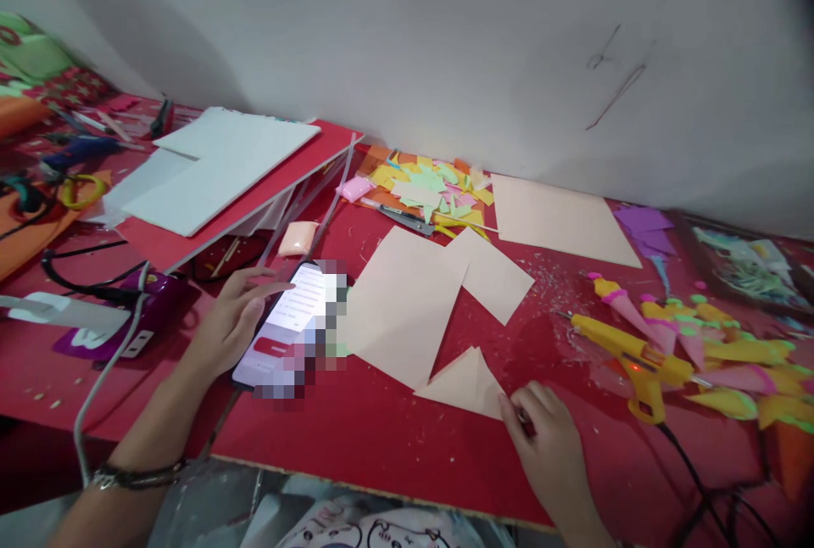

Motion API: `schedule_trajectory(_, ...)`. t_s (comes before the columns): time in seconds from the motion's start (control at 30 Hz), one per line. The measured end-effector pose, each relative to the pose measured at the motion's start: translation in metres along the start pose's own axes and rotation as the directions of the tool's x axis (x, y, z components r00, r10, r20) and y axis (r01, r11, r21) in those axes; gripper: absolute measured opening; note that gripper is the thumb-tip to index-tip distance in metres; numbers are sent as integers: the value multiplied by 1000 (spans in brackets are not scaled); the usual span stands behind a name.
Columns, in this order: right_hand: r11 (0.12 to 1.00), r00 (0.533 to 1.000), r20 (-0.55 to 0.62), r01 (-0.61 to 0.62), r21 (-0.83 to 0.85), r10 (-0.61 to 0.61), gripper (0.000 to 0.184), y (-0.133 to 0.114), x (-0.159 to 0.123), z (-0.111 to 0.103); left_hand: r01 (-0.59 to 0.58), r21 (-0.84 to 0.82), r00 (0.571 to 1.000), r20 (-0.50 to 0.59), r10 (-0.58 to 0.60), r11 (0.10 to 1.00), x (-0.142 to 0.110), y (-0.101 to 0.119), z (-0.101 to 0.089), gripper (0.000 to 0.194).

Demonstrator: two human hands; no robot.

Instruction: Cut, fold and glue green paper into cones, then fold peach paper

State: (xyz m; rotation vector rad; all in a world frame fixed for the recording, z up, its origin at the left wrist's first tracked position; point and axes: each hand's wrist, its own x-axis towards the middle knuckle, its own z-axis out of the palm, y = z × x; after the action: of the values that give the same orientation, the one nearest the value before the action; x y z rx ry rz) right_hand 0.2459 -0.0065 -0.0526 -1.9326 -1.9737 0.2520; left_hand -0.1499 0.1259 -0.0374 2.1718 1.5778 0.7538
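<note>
My left hand (227,319) is at a smartphone (286,319) lying on the table, fingers apart, the index fingertip over its lit screen. Part of the screen is pixelated. My right hand (543,429) rests on the table with its fingers curled, one digit at the right corner of a folded paper triangle (463,385). What lies under the curled fingers is hidden. Between the hands and further back are a large cream paper sheet (407,302) and a smaller square sheet (498,275), overlapping slightly.
At right, a yellow hot glue gun (627,353) with a lit red light lies beside several yellow-pink paper cones (693,336). Scissors (407,220) and coloured scraps (438,183) sit at the back. A purple power strip (143,319) and white boards (222,166) are at left.
</note>
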Motion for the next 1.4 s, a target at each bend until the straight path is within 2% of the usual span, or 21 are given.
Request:
schedule_trajectory(0.2, 1000, 1000, -20, 14, -21, -15, 31, 0, 0, 0, -8, 36, 999, 39, 7, 999, 2, -2, 2, 40)
schedule_trajectory(0.3, 999, 1000, -22, 21, -27, -21, 31, 0, 0, 0, 2, 47, 999, 43, -5, 999, 2, 3, -1, 40)
schedule_trajectory(0.43, 999, 999, -22, 24, -24, -25, 30, 0, 1, 0, 43, 67, 992, 112, -50, 997, 4, 12, -4, 39)
schedule_trajectory(0.6, 999, 999, -30, 36, -24, -37, 29, 0, 0, 0, 8, 54, 996, 91, -13, 999, 3, 13, -6, 39)
schedule_trajectory(0.7, 999, 999, -21, 28, -33, -29, 30, 0, 0, 0, 7, 100, 997, 81, -15, 995, 0, 22, -7, 38)
schedule_trajectory(0.8, 999, 1000, -11, 24, -28, -24, 31, 1, 0, 0, 54, 169, 998, 19, -58, 984, -2, 34, -4, 57)
schedule_trajectory(0.9, 999, 999, -19, 25, -25, -26, 30, 1, 0, 1, 93, 183, 993, 59, -105, 979, -2, 39, 3, 77)
schedule_trajectory(1.03, 999, 999, -20, 31, -21, -31, 30, 0, 0, 0, 143, 198, 986, 52, -156, 970, -2, 38, 8, 80)
schedule_trajectory(1.4, 998, 998, -27, 50, -31, -51, 30, 0, 1, -1, 160, 184, 978, 107, -181, 970, -5, 34, 9, 83)
